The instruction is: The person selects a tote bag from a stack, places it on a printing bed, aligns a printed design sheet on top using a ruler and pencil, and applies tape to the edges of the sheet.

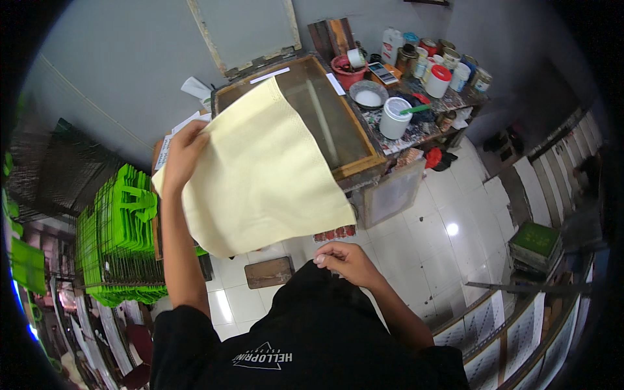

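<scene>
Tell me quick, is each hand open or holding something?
Left hand: closed, holding the pale yellow cloth by its edge.
Right hand: loosely closed, nothing visible in it.

Over there on the paint-spattered tabletop, a round white plastic tub stands near a red-lidded white plastic jar; bright green fabric pieces crowd a dark wire rack.
</scene>
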Demonstrator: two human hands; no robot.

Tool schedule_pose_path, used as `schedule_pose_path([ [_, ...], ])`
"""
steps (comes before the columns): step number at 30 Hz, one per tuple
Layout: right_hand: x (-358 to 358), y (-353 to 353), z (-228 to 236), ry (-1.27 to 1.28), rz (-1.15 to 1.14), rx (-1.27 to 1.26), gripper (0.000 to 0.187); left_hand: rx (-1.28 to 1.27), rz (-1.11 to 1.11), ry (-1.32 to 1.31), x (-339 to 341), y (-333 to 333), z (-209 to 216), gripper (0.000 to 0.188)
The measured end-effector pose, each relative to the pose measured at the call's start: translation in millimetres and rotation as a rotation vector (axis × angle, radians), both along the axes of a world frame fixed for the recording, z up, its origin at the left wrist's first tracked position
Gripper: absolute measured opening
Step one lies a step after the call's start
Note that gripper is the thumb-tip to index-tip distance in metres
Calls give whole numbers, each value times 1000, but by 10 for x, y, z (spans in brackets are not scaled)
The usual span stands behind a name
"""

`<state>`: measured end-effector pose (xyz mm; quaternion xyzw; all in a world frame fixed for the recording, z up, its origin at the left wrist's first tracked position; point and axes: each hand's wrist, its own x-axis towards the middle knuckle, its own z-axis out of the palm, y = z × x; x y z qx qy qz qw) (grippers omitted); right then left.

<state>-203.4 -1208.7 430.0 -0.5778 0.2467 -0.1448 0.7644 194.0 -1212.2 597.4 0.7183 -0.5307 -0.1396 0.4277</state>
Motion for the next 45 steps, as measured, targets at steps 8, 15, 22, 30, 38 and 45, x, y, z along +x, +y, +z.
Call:
schedule_pose_path([
  [8, 62, -766, -81, 100, -242, 37, 21, 24, 135, -841, 1129, -1614, -1518, 44],
  [15, 525, -1335, -21, 255, -523, -96, 21, 360, 42, -671, 159, -1499, -2080, 77],
  [22, 2074, -2032, 4, 255, -384, -940, 33, 292, -9, -483, 332, -1413, -2126, 70],
  [30, 3308, -2685, -603, 433, -1, -1529, 67, 371, 155, -593, 763, -1538, -2199, 70],
  [38, 2858, -3215, -569, 725, -151, -1471, 72, 426, 356, -582, 1219, -1166, -2106, 74],
  [45, 2849, -3275, -516, 763, -156, -1483, 73, 417, 440, -660, 1381, -1107, -2166, 76],
])
